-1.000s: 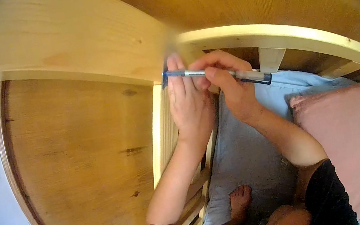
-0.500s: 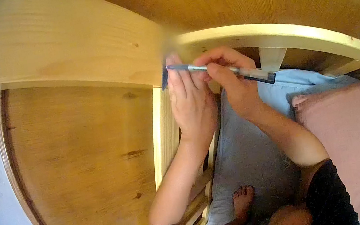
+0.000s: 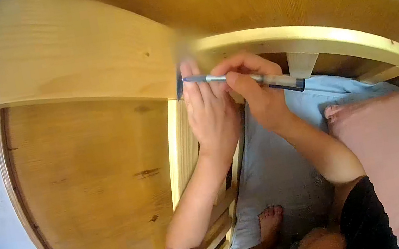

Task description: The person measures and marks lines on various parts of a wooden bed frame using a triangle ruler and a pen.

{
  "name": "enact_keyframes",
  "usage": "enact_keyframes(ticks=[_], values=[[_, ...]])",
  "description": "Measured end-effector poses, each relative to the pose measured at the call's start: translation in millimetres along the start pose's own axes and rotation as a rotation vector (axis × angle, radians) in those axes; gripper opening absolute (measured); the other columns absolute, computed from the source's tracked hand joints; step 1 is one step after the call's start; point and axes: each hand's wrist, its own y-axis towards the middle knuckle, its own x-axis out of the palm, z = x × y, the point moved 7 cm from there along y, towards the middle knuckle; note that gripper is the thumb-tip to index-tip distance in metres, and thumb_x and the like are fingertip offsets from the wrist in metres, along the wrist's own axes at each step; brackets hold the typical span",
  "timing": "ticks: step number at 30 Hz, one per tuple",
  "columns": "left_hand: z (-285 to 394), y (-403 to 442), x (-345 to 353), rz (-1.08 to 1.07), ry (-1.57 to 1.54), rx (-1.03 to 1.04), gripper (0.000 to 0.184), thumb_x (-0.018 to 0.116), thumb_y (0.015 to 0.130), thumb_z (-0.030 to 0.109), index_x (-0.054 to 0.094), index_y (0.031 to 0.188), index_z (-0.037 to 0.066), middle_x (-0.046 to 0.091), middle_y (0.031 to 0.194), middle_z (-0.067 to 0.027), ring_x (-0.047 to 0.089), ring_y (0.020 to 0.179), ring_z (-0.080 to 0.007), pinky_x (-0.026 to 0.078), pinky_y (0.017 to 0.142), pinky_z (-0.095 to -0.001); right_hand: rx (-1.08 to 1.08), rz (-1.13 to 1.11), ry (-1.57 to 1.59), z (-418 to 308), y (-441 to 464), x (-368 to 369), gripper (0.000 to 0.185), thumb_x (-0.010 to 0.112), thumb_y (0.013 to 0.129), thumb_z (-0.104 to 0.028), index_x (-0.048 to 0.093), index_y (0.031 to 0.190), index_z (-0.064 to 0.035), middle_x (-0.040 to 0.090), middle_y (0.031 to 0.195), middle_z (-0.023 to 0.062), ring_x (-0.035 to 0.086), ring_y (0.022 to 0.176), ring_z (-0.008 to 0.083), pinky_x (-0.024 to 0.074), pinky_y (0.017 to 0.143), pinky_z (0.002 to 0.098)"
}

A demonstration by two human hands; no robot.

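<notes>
My left hand (image 3: 211, 117) lies flat with fingers stretched out, close together, against the corner where a pale wooden board meets the bed frame. Beside its fingertips shows the edge of a thin dark blue piece (image 3: 179, 89), mostly hidden; its kind I cannot make out. A pen (image 3: 215, 78) with a clear barrel and dark end is gripped in my right hand (image 3: 257, 88). The pen crosses over my left fingers, its tip near the dark piece's edge. Whether the tip touches it I cannot tell.
A pale wooden board (image 3: 70, 46) spans the upper left, above a brown wood panel (image 3: 92, 179). A curved bed rail (image 3: 311, 34) runs to the right. Below are a grey-blue cushion or mattress (image 3: 281, 174), a pink pillow (image 3: 387, 140) and a bare foot (image 3: 271, 220).
The pen tip has shifted slightly left and down relative to my left fingers. My view has moved a little; both hands keep nearly the same pose.
</notes>
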Motion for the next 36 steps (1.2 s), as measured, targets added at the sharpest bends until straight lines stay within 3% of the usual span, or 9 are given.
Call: enact_keyframes(ticks=[6,8,14,17,20,23,25,29,36], values=[[-2.5,-2.0,0.3,0.020,-0.063,0.008,0.045,0.059,0.088,0.018,0.048,0.126,-0.004,0.034,0.144,-0.0330,0.031,0.136,-0.0474,0.029,0.111,-0.0488,0.043,-0.080,-0.032,5.9,-0.1,6.7,0.015,0.057,0.086,-0.008,0.067,0.093,0.0006,0.065,0.080,0.0034,0.057,0.074,0.0077,0.0459,0.067,0.0236],[-0.2,0.0,-11.9,0.138,-0.129,-0.001,0.036,0.056,0.090,0.012,0.050,0.123,0.001,0.041,0.140,-0.0273,0.037,0.132,-0.0424,0.045,0.098,-0.0465,-0.004,-0.110,-0.079,2.0,-0.1,10.0,0.016,0.057,0.088,-0.008,0.067,0.095,0.0015,0.065,0.082,0.0026,0.056,0.075,0.0070,0.0442,0.067,0.0224],[-1.7,0.3,-9.2,0.135,-0.135,0.002,0.038,0.059,0.087,0.012,0.050,0.123,0.001,0.040,0.140,-0.0277,0.036,0.133,-0.0417,0.047,0.097,-0.0437,0.015,-0.163,-0.108,-0.3,-0.8,12.8,0.015,0.057,0.085,-0.008,0.067,0.091,0.0011,0.064,0.081,0.0022,0.055,0.075,0.0058,0.0425,0.066,0.0216],[-4.6,-2.4,-2.3,0.050,-0.136,-0.021,0.046,0.060,0.088,0.019,0.051,0.128,-0.002,0.031,0.148,-0.0285,0.030,0.138,-0.0454,0.029,0.112,-0.0490,-0.015,-0.123,-0.132,-3.8,0.6,10.9,0.010,0.058,0.081,-0.006,0.066,0.086,-0.0030,0.064,0.076,0.0043,0.058,0.071,0.0091,0.0462,0.066,0.0250],[-4.5,-3.5,0.0,0.048,-0.101,0.017,0.040,0.060,0.087,0.018,0.055,0.122,-0.001,0.032,0.148,-0.0292,0.030,0.137,-0.0456,0.030,0.111,-0.0488,0.019,-0.115,-0.097,-1.4,-1.2,8.7,0.011,0.057,0.081,-0.007,0.066,0.086,-0.0022,0.065,0.077,0.0047,0.058,0.071,0.0097,0.0466,0.067,0.0254],[-4.2,-2.7,1.7,0.041,-0.056,0.045,0.036,0.059,0.087,0.015,0.056,0.119,-0.001,0.034,0.146,-0.0297,0.030,0.137,-0.0460,0.033,0.110,-0.0488,0.004,-0.166,-0.142,2.6,-4.4,6.9,0.025,0.057,0.091,-0.018,0.066,0.104,0.0013,0.066,0.086,0.0026,0.059,0.079,0.0095,0.0462,0.070,0.0235],[-6.6,-2.4,4.1,0.049,-0.066,0.001,0.035,0.058,0.086,0.014,0.057,0.118,0.000,0.036,0.145,-0.0291,0.031,0.137,-0.0444,0.034,0.109,-0.0478,-0.250,-0.027,-0.221,-15.4,-6.6,0.9,0.039,0.051,0.099,-0.032,0.061,0.118,0.0016,0.068,0.091,0.0065,0.064,0.085,0.0146,0.0506,0.075,0.0274],[-7.8,-4.2,10.0,0.154,-0.015,-0.031,0.032,0.053,0.087,0.011,0.058,0.113,-0.005,0.039,0.144,-0.0257,0.033,0.138,-0.0362,0.038,0.107,-0.0422,-0.646,-0.086,-0.678,-38.8,3.1,10.9,0.031,0.056,0.097,-0.028,0.064,0.113,-0.0025,0.069,0.090,0.0132,0.068,0.083,0.0284,0.0533,0.074,0.0327],[-10.0,-16.2,20.6,0.375,0.062,0.046,0.017,0.055,0.084,0.010,0.064,0.092,-0.003,0.059,0.123,-0.0186,0.041,0.133,-0.0285,0.042,0.104,-0.0345,-0.675,-0.220,-1.075,-26.4,39.8,45.8,0.019,0.069,0.084,-0.011,0.058,0.097,-0.0026,0.067,0.090,0.0127,0.067,0.086,0.0308,0.0521,0.074,0.0383]])
